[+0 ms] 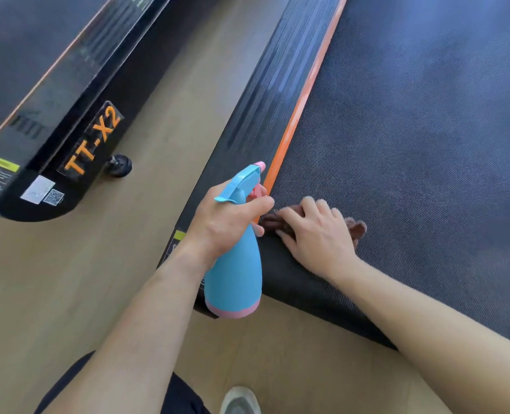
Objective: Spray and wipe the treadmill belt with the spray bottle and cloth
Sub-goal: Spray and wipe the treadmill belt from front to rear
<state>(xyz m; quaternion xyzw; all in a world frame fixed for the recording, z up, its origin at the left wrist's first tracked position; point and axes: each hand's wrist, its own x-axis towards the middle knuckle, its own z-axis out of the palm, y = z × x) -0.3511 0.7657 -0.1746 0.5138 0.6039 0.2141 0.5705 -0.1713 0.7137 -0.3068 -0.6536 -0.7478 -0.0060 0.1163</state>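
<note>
Shoe (240, 400) and a dark trouser leg (68, 383) sit lowest in view, closest to me, on the pale wood floor (68, 279). Both my bare forearms reach up from there.

Cloth (356, 230): brown, bunched, lying on the treadmill belt (412, 130) near its rear end, close to the belt's left edge. Right hand (316, 234) lies on top of it, palm down, fingers fairly straight and a little spread, pressing it to the belt. Bits of cloth show past my fingertips and at the far side of the hand.

Spray bottle (235, 276): blue body, pink base, pink trigger and nozzle tip. Left hand (226, 222) is wrapped round its neck, forefinger across the trigger. Bottle is off the surface, tilted, nozzle aimed up along the belt edge. It hangs over the rear corner of the side rail (265, 85), just left of the cloth. The two hands are near each other but apart.

Belt is dark with a fine woven texture. An orange strip (307, 85) runs between it and the ribbed black side rail.

Across a gap of floor to the left is a second treadmill (53, 115), black, marked with an orange "TT-X2" label (93, 138). A small black wheel (119, 165) shows under its edge, and a QR sticker (53, 197) sits near its rounded end.
</note>
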